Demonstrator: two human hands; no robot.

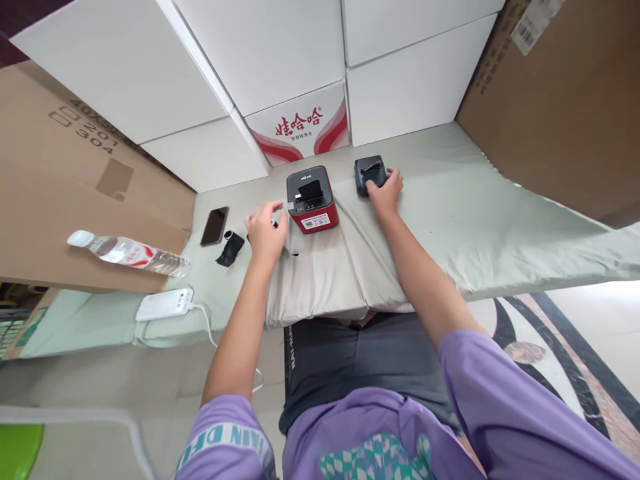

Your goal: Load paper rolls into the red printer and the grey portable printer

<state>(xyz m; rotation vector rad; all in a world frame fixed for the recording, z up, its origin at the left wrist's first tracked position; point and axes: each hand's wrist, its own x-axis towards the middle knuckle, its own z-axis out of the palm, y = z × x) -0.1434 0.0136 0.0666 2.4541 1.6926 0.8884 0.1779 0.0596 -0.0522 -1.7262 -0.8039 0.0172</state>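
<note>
My left hand (267,233) hovers just left of a red label printer (313,223) with a black top. Its thumb and fingers are curved but apart, and a dark piece shows partly beneath the hand; what it is stays hidden. My right hand (386,195) grips a small black portable printer (369,168), thumb at the front and fingers along the right side. That device rests on the cloth, right of the red one. A short black roll with a loose strip (231,248) lies left of my left hand.
A phone (215,226), a water bottle (145,257) on its side and a white power bank (164,305) with a cable are at the left. White cartons (295,60) line the back of the cloth-covered surface (425,200). Brown cardboard boxes (565,113) flank both sides.
</note>
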